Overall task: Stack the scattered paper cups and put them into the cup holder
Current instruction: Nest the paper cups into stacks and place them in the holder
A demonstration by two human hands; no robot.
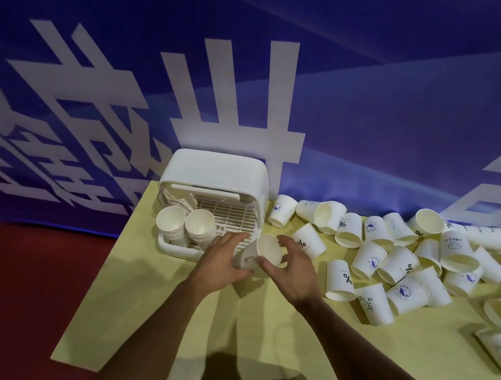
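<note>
A white paper cup [259,251] lies tilted on its side between my hands, its mouth toward the right. My left hand [223,261] grips its body from the left. My right hand [292,270] hovers at its rim with fingers spread and curved; whether they touch the rim is unclear. Just behind stands the white cup holder [217,171], its lid raised, with two stacks of cups [186,225] in its front left part. Several loose paper cups [406,255] lie scattered over the right side of the yellow table [144,302].
A blue backdrop with large white characters [237,95] hangs right behind the table. Red floor [16,289] lies beyond the table's left edge. The nearest loose cup [309,239] lies close to my right hand.
</note>
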